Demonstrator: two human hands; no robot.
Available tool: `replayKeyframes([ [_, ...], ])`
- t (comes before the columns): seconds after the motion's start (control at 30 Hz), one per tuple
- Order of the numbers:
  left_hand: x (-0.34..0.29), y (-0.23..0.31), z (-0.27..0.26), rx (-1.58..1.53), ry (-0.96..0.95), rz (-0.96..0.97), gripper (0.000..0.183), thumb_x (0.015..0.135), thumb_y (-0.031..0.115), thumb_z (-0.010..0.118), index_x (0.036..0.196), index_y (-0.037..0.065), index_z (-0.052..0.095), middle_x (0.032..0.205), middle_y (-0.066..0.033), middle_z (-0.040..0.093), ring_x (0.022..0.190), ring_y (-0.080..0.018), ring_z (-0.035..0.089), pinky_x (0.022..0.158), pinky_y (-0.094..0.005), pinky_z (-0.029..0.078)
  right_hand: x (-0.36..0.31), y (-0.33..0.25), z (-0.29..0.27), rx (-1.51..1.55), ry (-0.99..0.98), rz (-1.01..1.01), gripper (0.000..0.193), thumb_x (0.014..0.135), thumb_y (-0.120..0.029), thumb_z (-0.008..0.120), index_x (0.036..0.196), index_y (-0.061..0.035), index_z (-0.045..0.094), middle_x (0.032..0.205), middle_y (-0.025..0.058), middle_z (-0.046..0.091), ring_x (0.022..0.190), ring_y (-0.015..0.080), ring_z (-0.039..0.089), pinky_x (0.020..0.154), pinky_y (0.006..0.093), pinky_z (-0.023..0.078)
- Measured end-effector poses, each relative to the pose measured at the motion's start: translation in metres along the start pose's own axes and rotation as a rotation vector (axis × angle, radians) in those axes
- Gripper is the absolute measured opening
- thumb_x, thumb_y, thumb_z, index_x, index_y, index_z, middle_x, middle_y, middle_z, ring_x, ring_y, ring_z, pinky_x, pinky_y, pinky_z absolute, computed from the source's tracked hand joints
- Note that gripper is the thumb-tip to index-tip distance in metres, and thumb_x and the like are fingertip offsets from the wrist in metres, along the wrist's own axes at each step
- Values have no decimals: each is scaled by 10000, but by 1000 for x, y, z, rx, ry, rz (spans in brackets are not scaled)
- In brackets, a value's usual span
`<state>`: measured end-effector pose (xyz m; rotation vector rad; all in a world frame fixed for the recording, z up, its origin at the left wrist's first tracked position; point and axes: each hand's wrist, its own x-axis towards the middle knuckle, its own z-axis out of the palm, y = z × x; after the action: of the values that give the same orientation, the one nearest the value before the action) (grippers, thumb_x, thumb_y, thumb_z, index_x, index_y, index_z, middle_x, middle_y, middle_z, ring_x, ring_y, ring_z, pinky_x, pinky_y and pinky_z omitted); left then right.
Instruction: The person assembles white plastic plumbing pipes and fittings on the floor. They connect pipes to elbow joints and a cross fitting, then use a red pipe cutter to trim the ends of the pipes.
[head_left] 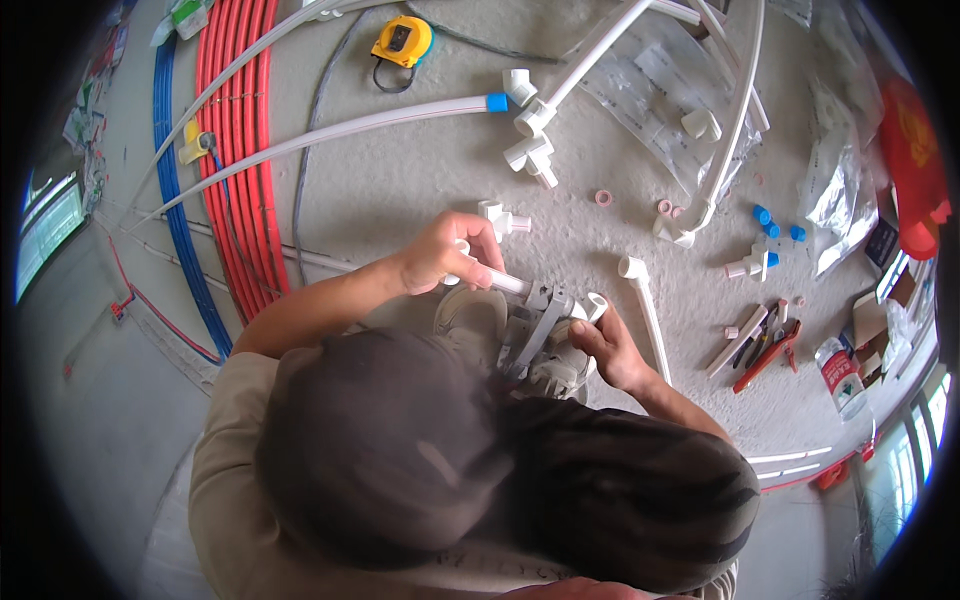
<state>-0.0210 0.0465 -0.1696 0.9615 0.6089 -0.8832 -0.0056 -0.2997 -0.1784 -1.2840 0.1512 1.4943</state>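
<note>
Between my shoes stands a pipe welding tool [545, 325] with a flat grey metal plate, partly hidden by my knees. My left hand [450, 255] is closed round a short white plastic pipe [512, 284] with a white fitting on its near-left end. The pipe's other end meets the left side of the tool's head. On the tool's right side, my right hand [612, 348] grips a white elbow fitting [597, 306], thumb laid against it. How deep either piece sits on the tool I cannot tell.
Right of my hand lies a white pipe with an elbow [645, 305]. Farther right are a red-handled pipe cutter [768, 357], a bottle [840, 378] and blue caps [765, 216]. Ahead are joined white fittings [530, 150] and a yellow tape measure [403, 40]. Red pipes [237, 130] run along the left.
</note>
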Motion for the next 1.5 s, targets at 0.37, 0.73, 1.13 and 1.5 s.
replayKeyframes([
  [0.37, -16, -17, 3, 61, 117, 63, 300, 723, -78, 851, 916, 33, 651, 812, -83, 692, 629, -134, 638, 538, -295, 478, 1, -17, -3, 10, 139, -72, 508, 963, -287, 803, 1307, 28, 602, 923, 53, 664, 812, 105, 606, 748, 283, 504],
  [0.73, -25, -16, -41, 126, 333, 121, 242, 682, -79, 775, 855, 28, 644, 767, -109, 664, 567, -154, 618, 468, -296, 454, -8, -8, -8, 159, 152, -107, 425, 968, -228, 797, 1257, 27, 618, 981, 45, 678, 833, 104, 628, 761, 281, 526],
  [1.13, -65, 73, 15, 18, 153, 511, 296, 783, -82, 807, 1013, -14, 633, 929, -128, 696, 711, -180, 693, 620, -312, 577, -2, 3, -14, 258, 77, -183, 413, 1036, -284, 701, 1270, 38, 591, 1029, 104, 705, 889, 151, 634, 800, 317, 525],
  [1.5, -85, 95, 49, -80, -101, 487, 288, 783, -112, 747, 953, 31, 564, 987, -172, 640, 661, -190, 681, 532, -288, 506, -15, 13, -27, -10, 350, -354, 333, 1056, -234, 646, 1284, 0, 578, 938, 56, 665, 774, 106, 591, 677, 266, 493],
])
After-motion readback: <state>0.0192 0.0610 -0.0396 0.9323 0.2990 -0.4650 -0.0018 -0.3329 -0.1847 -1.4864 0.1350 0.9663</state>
